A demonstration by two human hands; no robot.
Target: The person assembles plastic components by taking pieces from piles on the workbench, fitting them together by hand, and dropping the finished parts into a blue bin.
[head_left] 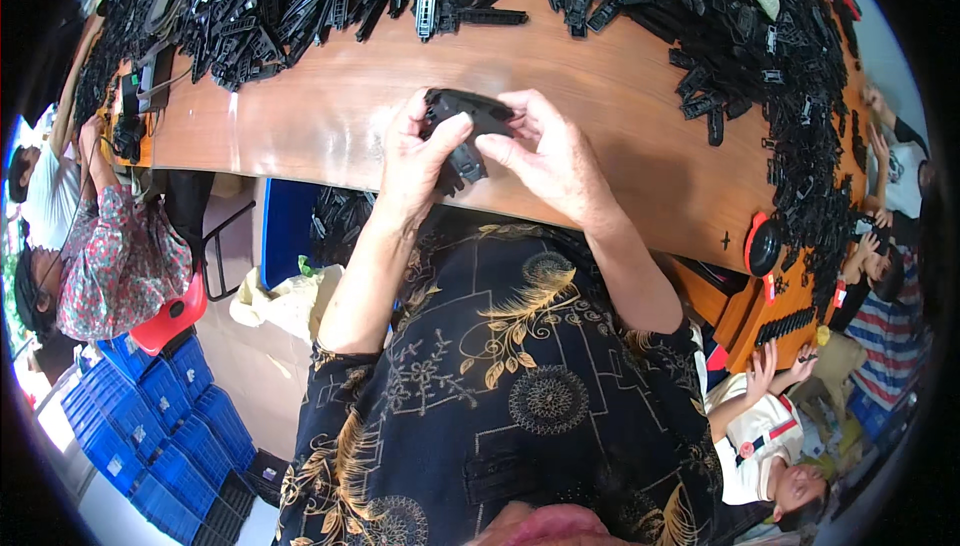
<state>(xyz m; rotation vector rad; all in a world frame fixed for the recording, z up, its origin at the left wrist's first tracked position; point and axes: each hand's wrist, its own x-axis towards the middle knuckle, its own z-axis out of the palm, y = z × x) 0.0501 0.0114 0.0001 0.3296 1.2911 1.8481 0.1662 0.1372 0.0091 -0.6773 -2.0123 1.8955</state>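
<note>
- Here, left hand (418,154) and right hand (548,158): each grip pinched closed on black plastic parts (480,105).
- Topmost lies lengthwise left-right; lower ends point toward the surface's (300,126) near edge.

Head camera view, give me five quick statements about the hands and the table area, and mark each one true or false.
1. The left hand and right hand both hold the black piece. True.
2. Heaps of black parts lie on the tabletop. True.
3. The tabletop is bright green. False: it is brown.
4. Blue crates stand at the picture's lower left. True.
5. The right hand rests on the heaps. False: it holds the black piece with the left hand.
</note>
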